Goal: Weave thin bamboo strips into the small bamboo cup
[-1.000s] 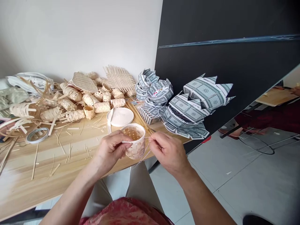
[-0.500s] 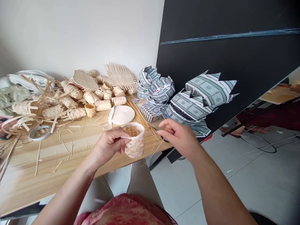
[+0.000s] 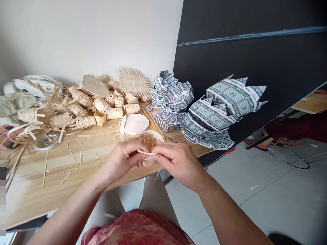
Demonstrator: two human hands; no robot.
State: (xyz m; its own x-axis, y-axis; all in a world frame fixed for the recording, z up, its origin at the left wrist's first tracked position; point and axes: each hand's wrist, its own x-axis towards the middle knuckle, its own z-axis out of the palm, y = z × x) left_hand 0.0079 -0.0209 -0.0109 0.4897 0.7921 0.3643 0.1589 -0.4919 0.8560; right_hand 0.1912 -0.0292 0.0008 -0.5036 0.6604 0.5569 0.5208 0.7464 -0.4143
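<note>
A small woven basket [image 3: 150,161] with a white band round its rim is held tilted toward me above the table's front edge. My left hand [image 3: 129,154] is closed on the near side of the rim, thumb below and fingers above. Against the same stretch of rim, my right hand [image 3: 176,158] is closed in a pinch. A thin pale thread [image 3: 157,174] hangs in a loose tangle below the right fingers. Whether a needle is in that pinch is hidden. Just behind the basket lies a flat roll of white tape [image 3: 135,124], its loose end hanging toward me.
Woven baskets [image 3: 84,98] and loose strips pile up at the back left. A tape ring [image 3: 47,142] and cut slivers lie on the table [image 3: 89,177]. Folded-card crowns [image 3: 224,102] stand at the right by a black board [image 3: 250,61]. Thin sticks [image 3: 153,120] lie behind the basket.
My right hand has come left from out beside the basket, where it held the thread stretched, to the rim. The basket has shifted slightly right and tipped toward me.
</note>
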